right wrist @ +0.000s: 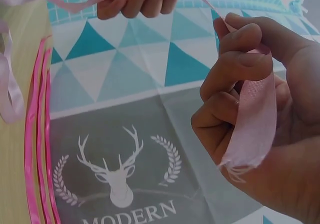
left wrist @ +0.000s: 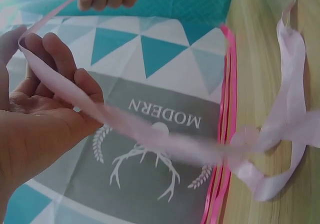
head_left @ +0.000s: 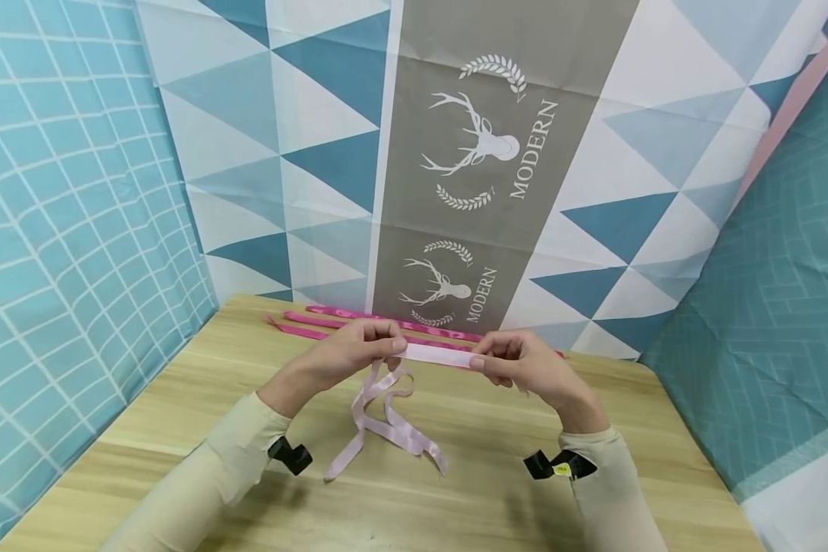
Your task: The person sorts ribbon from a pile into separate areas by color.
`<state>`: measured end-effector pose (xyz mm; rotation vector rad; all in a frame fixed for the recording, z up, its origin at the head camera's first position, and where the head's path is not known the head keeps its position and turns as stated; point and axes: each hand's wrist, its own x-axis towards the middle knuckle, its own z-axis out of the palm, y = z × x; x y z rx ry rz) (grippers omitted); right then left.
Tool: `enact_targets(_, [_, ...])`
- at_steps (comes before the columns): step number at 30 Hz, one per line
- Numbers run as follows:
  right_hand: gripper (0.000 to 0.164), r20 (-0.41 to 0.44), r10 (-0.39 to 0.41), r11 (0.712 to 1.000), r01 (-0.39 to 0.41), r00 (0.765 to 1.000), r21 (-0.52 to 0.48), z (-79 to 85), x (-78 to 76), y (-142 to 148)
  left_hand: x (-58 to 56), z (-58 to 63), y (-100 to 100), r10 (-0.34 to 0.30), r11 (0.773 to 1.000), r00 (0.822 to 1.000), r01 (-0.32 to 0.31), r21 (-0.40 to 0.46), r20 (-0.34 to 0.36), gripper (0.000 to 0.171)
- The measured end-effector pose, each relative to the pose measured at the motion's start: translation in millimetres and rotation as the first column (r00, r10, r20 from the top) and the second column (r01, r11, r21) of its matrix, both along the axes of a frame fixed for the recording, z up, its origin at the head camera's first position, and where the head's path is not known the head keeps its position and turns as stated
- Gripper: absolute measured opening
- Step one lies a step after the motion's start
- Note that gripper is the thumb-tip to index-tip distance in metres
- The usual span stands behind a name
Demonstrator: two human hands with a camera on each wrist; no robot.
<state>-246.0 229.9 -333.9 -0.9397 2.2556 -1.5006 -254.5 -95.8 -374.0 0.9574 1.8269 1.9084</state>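
A pale pink satin ribbon (head_left: 438, 354) is stretched in a short flat span between my two hands, raised over the wooden table. My left hand (head_left: 359, 349) pinches it between thumb and fingers; from there the long rest of it (left wrist: 150, 134) drops down and lies in loose loops on the tabletop. At the other side my right hand (head_left: 524, 364) pinches the ribbon near one end. In the right wrist view that frayed end (right wrist: 252, 119) hangs below the curled fingers, against the palm.
Several bright pink ribbons (head_left: 310, 331) lie side by side along the back of the wooden table (head_left: 248, 491). A patterned cloth (head_left: 448, 153) with deer heads hangs right behind them. Blue grid cloth (head_left: 55, 192) walls the left side, and teal cloth (head_left: 766, 307) the right.
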Motion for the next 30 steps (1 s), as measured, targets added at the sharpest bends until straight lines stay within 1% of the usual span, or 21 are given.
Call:
enact_targets(2, [0.015,0.001,-0.020,1.000,0.020,1.000,0.009,-3.6,-1.7,4.6,-3.5,-3.4,-3.4,0.014,1.000,1.000,-0.014,-0.015,0.002,0.026])
enact_targets(6, [0.016,-0.008,-0.054,0.999,0.054,0.999,0.004,-8.2,-5.5,13.5,-11.8,-10.9,-14.7,0.046,0.998,0.999,-0.047,-0.044,-0.021,0.026])
enact_targets(9, [0.017,-0.008,-0.077,0.997,0.077,0.997,-0.003,-11.5,-8.6,20.5,-19.5,-17.3,-29.8,0.062,0.997,0.998,-0.064,-0.045,-0.033,0.024])
enact_targets(13, [0.017,0.009,-0.092,0.996,0.092,0.996,-0.002,-18.1,-12.6,30.8,-29.9,-24.7,-56.0,0.075,0.995,0.996,-0.078,-0.055,-0.045,0.021])
enact_targets(17, [0.018,0.033,-0.141,0.990,0.141,0.990,-0.025,-22.3,-16.7,42.9,-42.4,-24.5,-75.0,0.086,0.994,0.995,-0.090,-0.063,-0.059,0.018])
enact_targets(21, [0.019,0.043,-0.212,0.976,0.214,0.976,-0.038,-23.7,-22.8,55.1,-55.2,-19.8,-82.8,0.118,0.992,0.991,-0.121,-0.038,-0.058,0.013])
enact_targets(23, [0.020,0.040,-0.239,0.970,0.241,0.970,-0.035,-25.8,-26.2,58.5,-57.6,-19.5,-88.0,0.141,0.990,0.989,-0.142,-0.020,-0.048,0.011])
enact_targets(25, [0.021,0.038,-0.262,0.964,0.263,0.964,-0.037,-29.0,-29.9,62.1,-60.2,-20.9,-93.3,0.150,0.989,0.988,-0.151,0.000,-0.041,0.010])
enact_targets(30, [0.026,0.044,-0.318,0.946,0.320,0.947,-0.054,-40.7,-39.9,71.1,-67.1,-29.4,-109.5,0.157,0.987,0.987,-0.156,0.036,-0.027,0.007])
